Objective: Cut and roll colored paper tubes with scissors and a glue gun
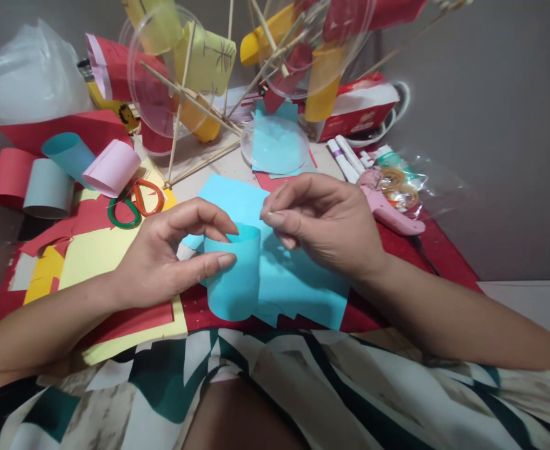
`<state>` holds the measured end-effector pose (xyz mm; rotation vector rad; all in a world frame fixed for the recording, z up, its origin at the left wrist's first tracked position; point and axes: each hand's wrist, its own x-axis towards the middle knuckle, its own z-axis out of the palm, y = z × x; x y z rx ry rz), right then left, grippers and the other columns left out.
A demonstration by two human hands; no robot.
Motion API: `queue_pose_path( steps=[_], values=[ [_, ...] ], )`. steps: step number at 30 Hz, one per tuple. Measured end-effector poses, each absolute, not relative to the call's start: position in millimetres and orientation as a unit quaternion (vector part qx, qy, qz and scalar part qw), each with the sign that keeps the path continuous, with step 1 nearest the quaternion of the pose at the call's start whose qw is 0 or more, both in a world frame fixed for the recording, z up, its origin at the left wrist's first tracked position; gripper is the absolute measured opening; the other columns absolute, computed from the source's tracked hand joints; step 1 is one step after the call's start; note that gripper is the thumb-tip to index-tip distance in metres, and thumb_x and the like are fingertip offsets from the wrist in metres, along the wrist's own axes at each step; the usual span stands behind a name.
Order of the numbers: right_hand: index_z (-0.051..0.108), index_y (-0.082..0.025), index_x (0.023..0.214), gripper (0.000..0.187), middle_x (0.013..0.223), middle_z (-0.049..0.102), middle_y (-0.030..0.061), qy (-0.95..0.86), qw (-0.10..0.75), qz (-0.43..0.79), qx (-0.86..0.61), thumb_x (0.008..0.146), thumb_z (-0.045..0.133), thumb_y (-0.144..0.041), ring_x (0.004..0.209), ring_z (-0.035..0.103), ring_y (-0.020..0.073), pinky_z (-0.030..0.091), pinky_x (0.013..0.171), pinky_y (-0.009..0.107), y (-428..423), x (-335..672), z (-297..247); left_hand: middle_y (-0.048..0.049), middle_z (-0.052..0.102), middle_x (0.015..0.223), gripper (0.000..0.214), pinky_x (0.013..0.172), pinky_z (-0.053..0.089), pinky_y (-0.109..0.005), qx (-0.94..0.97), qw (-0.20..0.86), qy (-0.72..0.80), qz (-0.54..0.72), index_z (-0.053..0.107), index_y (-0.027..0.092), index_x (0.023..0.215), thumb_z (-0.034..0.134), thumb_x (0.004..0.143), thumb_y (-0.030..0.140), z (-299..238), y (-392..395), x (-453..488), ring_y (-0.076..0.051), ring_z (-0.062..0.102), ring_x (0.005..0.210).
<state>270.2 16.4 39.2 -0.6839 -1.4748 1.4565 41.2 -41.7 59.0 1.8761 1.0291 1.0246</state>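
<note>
My left hand (172, 256) pinches a light blue paper strip rolled into a tube (237, 275), thumb on the outside and fingers curled over its top edge. My right hand (322, 219) hovers just to the right of the tube's rim, fingertips pressed together in a pinch; I cannot make out anything in them. Under both hands lies a flat light blue paper sheet (298, 281) on red paper (397, 250).
Rolled paper tubes in red (10, 178), grey (47, 187), blue (69, 153) and pink (113, 165) lie at left. Scissors with green and orange handles (134, 203) rest on yellow paper (92, 253). A pink glue gun (387, 209), markers (345, 156), clear plastic discs (275, 144) and wooden sticks (200, 103) crowd the back.
</note>
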Motion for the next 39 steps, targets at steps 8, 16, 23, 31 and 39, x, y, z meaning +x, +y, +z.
queue_pose_path(
  steps=[8,16,23,31,39],
  values=[
    [0.073,-0.019,0.076,0.023,0.075,0.073,0.0004,-0.643,0.464,0.556,-0.248,0.088,0.08,-0.037,0.048,0.059,0.0071,0.048,0.045,0.022,5,275,46,0.004,0.074,0.079,0.023,0.065,0.058,-0.024,0.706,0.437,0.398,0.39,0.069,0.023,0.104,0.082,0.085,0.02,68,-46,46,-0.012,0.071,0.07],
    [0.065,-0.021,0.099,0.027,0.086,0.066,-0.0056,-0.63,0.349,0.659,-0.215,0.08,0.084,-0.017,0.048,0.047,0.0007,0.037,0.042,0.017,-7,272,41,0.0032,0.071,0.089,0.03,0.079,0.058,-0.019,0.713,0.445,0.371,0.394,0.065,0.022,0.108,0.081,0.084,0.012,59,-50,53,-0.009,0.071,0.081],
    [0.06,-0.019,0.094,0.031,0.08,0.06,-0.0072,-0.6,0.302,0.707,-0.221,0.077,0.086,-0.018,0.045,0.037,-0.0007,0.028,0.039,0.016,-4,270,43,0.0007,0.069,0.097,0.03,0.084,0.057,-0.018,0.736,0.399,0.37,0.404,0.067,0.022,0.107,0.082,0.083,0.011,53,-52,50,-0.01,0.069,0.089],
    [0.065,-0.018,0.086,0.022,0.062,0.05,-0.0082,-0.648,0.278,0.664,-0.247,0.08,0.085,-0.027,0.047,0.038,0.0037,0.032,0.042,0.017,-5,270,46,-0.0003,0.072,0.092,0.018,0.087,0.059,-0.028,0.719,0.394,0.402,0.408,0.07,0.022,0.099,0.081,0.086,0.018,47,-58,51,-0.015,0.07,0.09],
    [0.071,-0.018,0.085,0.011,0.082,0.068,-0.0011,-0.703,0.304,0.599,-0.236,0.083,0.08,-0.023,0.054,0.048,0.0049,0.042,0.048,0.019,-2,272,38,-0.0017,0.074,0.09,0.017,0.085,0.061,-0.031,0.721,0.39,0.415,0.394,0.072,0.021,0.096,0.083,0.084,0.024,43,-58,49,-0.015,0.07,0.082]
  ],
)
